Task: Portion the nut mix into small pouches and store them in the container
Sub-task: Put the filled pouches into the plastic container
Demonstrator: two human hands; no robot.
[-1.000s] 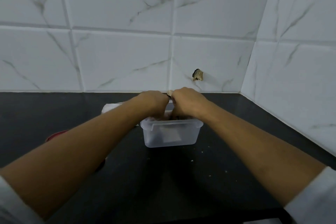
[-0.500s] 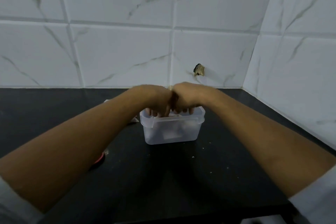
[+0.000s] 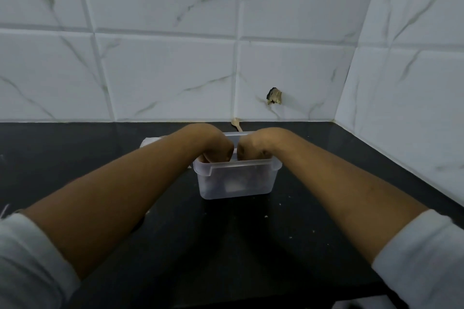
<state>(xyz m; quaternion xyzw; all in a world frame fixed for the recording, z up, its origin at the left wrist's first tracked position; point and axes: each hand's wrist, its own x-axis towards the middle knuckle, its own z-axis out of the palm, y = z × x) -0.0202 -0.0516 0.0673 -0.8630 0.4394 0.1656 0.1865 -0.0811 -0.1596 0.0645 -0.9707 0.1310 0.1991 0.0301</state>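
Left hand (image 3: 213,145) at nine o'clock, right hand (image 3: 253,145) at three, both down inside the container (image 3: 236,183), probably seating a pouch; what they grip, I can't tell.

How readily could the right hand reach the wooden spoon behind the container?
Probably yes. The right hand is down inside the container, and the wooden spoon sticks up just behind its far rim; nothing else appears between them, so lifting out should do.
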